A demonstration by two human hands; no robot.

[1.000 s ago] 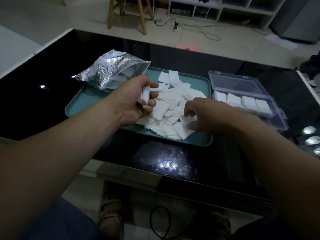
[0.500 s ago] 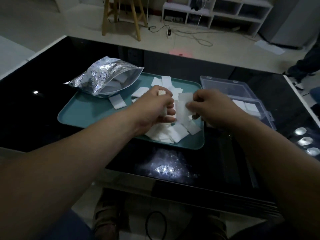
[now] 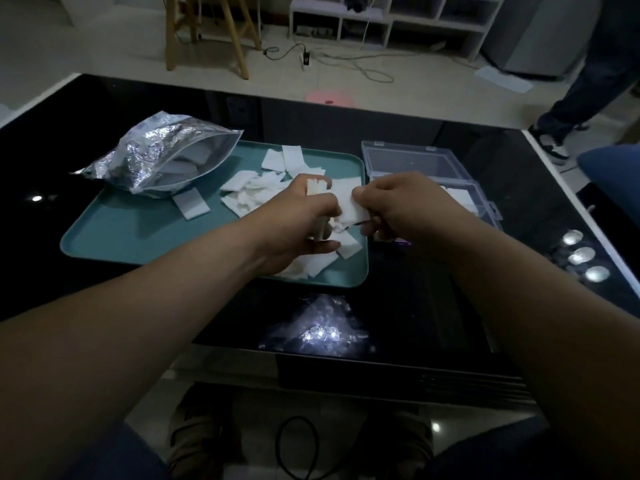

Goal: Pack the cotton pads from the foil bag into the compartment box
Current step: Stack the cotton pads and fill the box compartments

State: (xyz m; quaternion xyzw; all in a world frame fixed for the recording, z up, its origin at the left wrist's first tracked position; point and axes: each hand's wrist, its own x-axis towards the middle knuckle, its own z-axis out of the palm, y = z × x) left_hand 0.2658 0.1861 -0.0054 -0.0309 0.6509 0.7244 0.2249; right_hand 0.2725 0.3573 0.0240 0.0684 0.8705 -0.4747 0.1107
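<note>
Gathering pads into a squared stack looks like the step in hand, judging by how both hands meet over the tray's near right corner. Nearest, above the black bench (image 3: 415, 306), the left grip (image 3: 298, 220) is clenched round a small stack of cotton pads (image 3: 317, 187) held on edge. Its white ends poke up at 12 o'clock of the knuckles, probably to keep the edges aligned for a compartment. The stack holds a few pads; I cannot count them. At its 3 o'clock the right grip (image 3: 405, 209) pinches one single pad (image 3: 351, 207) against the stack's side, likely to add it.

Beneath them, one teal tray (image 3: 138, 233) carries the loose pile (image 3: 256, 199), too jumbled to count, and seems placed to catch whatever spills out. One stray pad (image 3: 192, 206) lies flat at 9 o'clock, just beside the mouth of the one foil bag (image 3: 162, 157). The bag rests on its side at 10 o'clock, its mouth gaping toward the pile, with more pads dimly visible inside.

At 2 o'clock one clear compartment box (image 3: 408, 161) sits on the bench just beside the tray, its lid thrown back. White pads fill some cells, but the right hand hides too many to count. Farther off, on the floor, are wooden stool legs (image 3: 207, 32) at 11 o'clock and another person's legs (image 3: 588, 74) at 2 o'clock.
</note>
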